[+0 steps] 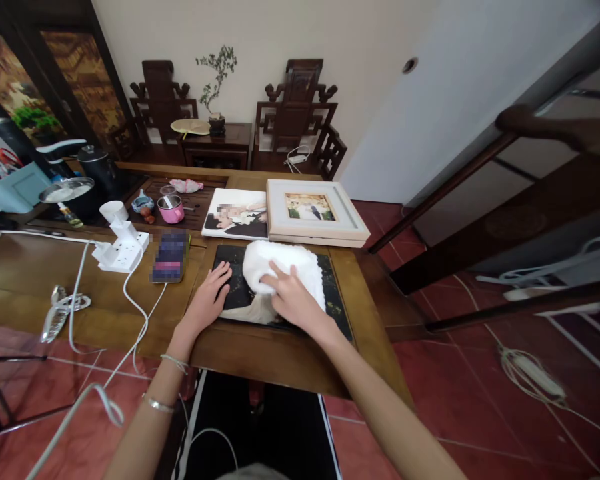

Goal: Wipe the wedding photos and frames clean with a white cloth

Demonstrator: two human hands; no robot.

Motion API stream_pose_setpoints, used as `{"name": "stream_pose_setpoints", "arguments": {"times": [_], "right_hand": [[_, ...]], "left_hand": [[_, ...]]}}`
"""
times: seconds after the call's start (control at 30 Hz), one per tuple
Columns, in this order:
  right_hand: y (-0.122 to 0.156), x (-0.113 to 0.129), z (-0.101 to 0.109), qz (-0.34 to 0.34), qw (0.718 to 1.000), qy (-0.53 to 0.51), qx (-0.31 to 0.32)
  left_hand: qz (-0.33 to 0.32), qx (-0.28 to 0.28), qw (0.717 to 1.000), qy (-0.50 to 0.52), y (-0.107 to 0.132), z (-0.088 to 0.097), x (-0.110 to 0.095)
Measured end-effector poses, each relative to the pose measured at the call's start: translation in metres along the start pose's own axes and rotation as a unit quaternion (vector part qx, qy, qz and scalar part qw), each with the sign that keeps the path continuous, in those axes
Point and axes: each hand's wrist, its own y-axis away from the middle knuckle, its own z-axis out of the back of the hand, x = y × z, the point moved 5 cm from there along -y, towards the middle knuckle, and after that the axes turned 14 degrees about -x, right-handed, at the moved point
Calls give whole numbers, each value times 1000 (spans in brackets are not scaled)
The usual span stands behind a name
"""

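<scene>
A dark, glossy photo panel with a pale patch at its lower edge lies flat on the wooden table. My left hand rests on its left edge, fingers stretched out and holding nothing. A fluffy white cloth covers the middle and right of the panel. Pressed onto the cloth is my right hand, with some fingers tucked into its folds and gripping it. Just behind the panel lie a white-edged photo of two people and a pale wooden picture frame.
Left of the panel are a phone on a cable, a white power strip and a silver hair claw. A pink cup and a dark kettle stand farther back. A dark wooden railing rises at right.
</scene>
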Motion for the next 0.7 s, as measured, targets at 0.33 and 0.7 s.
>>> {"name": "stream_pose_setpoints", "arguments": {"times": [0.33, 0.7], "right_hand": [[18, 23, -12, 19, 1000, 11, -12], [57, 34, 3, 75, 997, -33, 15]], "left_hand": [[8, -5, 1000, 0, 0, 1, -1], [9, 0, 1000, 1, -2, 2, -2]]}}
